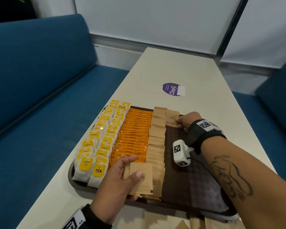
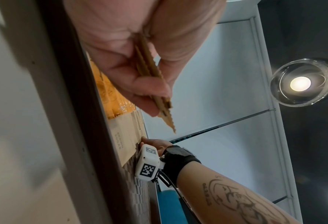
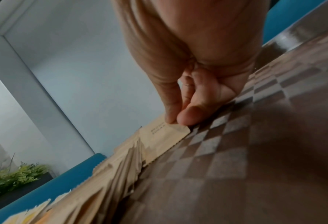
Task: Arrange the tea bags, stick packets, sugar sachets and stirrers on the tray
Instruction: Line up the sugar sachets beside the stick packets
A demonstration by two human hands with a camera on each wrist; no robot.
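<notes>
Two hands at tray (image 1: 196, 207) | left hand (image 1: 117, 180) pinches sugar sachets (image 1: 143, 179) at near edge | right hand (image 1: 186, 120) pinches one sachet (image 1: 172, 119) at far edge | right half bare

Right hand (image 3: 188, 84) thumb and forefinger pinch flat brown paper sugar sachet (image 3: 165, 136) lying on dark checkered tray (image 3: 236, 151), beside overlapped sachet row (image 3: 109, 178).

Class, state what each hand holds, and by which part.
Left hand grips a stack of brown paper sugar sachets by its left edge. Right hand pinches one brown sugar sachet at its right edge.
</notes>
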